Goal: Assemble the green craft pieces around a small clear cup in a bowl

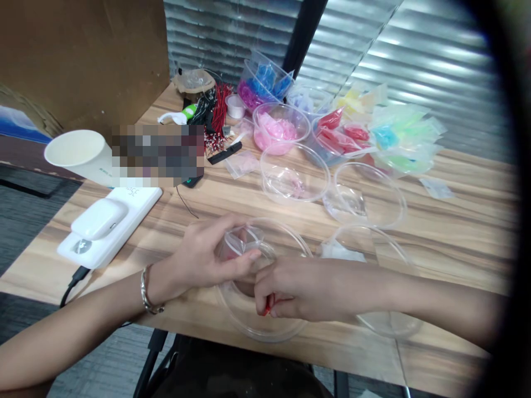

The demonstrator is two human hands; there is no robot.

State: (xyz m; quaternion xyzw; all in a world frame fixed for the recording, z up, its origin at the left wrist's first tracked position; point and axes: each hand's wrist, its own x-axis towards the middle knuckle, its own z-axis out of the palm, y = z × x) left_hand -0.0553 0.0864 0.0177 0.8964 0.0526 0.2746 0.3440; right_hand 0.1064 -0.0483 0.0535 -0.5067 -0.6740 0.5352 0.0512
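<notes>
Surroundings: left side of table (182,204) and background.
White earbud-style case (98,218) rests on white power bank (126,224), digits visible at far end; black cable (73,284) at near end. White cup (78,152) just beyond. Brown cardboard box (83,61) behind the cup. Slatted blinds (415,72) at back, dark bar (307,30) slanting across.

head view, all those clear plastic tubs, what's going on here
A person is working with both hands over a clear round tub on the table. The left hand holds a clear plastic bag, while the right hand pinches a small red item, mostly hidden by the fingers. Further back, red packets and pink packets sit in other tubs.
</notes>
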